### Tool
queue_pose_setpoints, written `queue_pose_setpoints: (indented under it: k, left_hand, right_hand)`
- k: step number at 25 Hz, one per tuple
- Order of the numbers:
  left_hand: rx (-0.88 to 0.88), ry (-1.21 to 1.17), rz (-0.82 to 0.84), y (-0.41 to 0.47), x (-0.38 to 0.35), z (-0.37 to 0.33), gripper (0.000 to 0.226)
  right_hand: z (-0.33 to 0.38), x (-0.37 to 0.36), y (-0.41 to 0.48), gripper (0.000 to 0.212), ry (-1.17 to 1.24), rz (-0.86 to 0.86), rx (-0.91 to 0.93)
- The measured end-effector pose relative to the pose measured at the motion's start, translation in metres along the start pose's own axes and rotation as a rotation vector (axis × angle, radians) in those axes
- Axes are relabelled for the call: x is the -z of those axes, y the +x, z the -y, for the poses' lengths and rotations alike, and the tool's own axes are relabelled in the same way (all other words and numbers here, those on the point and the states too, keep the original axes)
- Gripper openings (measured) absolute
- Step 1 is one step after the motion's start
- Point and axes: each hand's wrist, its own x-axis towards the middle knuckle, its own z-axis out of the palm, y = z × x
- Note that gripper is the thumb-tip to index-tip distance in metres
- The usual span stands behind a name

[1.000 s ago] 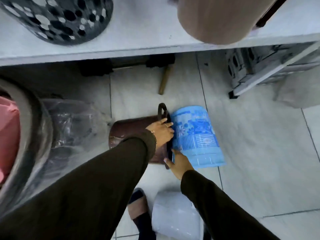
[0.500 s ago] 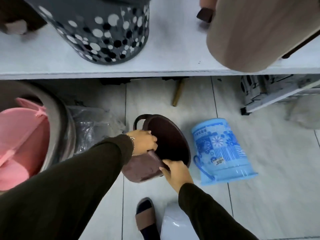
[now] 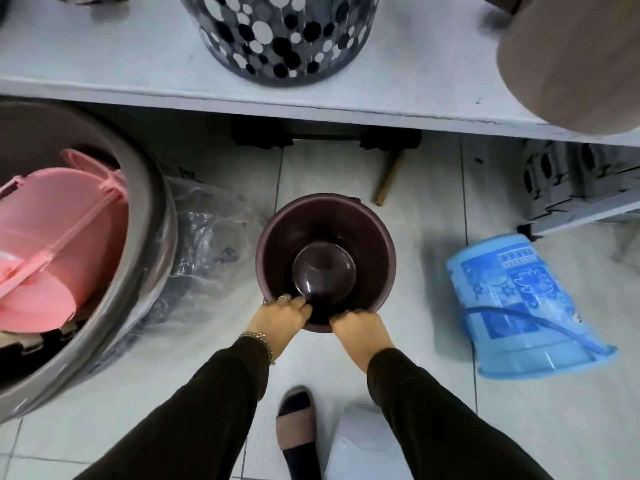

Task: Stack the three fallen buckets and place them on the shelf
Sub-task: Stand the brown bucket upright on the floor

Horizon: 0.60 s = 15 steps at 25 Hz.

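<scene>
A dark brown bucket (image 3: 325, 237) stands upright on the tiled floor in the middle, its mouth facing up at me. My left hand (image 3: 282, 318) and my right hand (image 3: 360, 329) both grip its near rim, side by side. A blue patterned bucket (image 3: 519, 306) lies on its side to the right, its mouth toward me and its blue handle across it. A white bucket (image 3: 360, 448) shows partly at the bottom, behind my right sleeve. The white shelf (image 3: 138, 64) runs across the top.
On the shelf stand a dotted grey basket (image 3: 284, 36) and a beige bin (image 3: 571, 60). A big grey tub (image 3: 152, 202) holding pink plastic ware (image 3: 59, 244) fills the left, with plastic wrap (image 3: 211, 244) beside it. A grey crate (image 3: 581, 181) sits right; my sandalled foot (image 3: 298, 434) is below.
The brown bucket went from lying on its side to standing upright, turned by both hands. My view has tilted up, bringing more of the shelf into sight.
</scene>
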Motion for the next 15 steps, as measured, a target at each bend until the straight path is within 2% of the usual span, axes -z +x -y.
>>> queue_pose_setpoints:
  k: [2,4,6,7,10,15]
  left_hand:
    - [0.038,0.002,-0.044,0.004,-0.008,-0.008,0.042]
    - [0.047,0.020,-0.021,0.003,-0.007,-0.014,0.050]
    - [0.048,0.032,-0.006,-0.001,0.001,-0.017,0.069]
    - [0.038,0.038,-0.007,-0.004,0.008,-0.024,0.079]
    - [-0.019,0.052,-0.059,-0.006,0.030,-0.064,0.089]
    - [-0.117,-0.071,-0.107,0.033,0.053,-0.214,0.080]
  right_hand:
    - [-0.005,-0.013,0.001,0.022,0.042,-0.068,-0.007]
    - [-0.019,-0.025,-0.004,0.050,0.171,-0.045,0.007]
    - [-0.038,-0.026,-0.020,0.078,0.171,-0.102,-0.055]
    - [-0.051,-0.027,-0.033,0.084,0.174,-0.123,-0.093]
    - [-0.103,-0.037,-0.085,0.086,0.211,-0.095,-0.257]
    - [-0.251,-0.085,-0.198,0.086,0.074,0.071,-0.529]
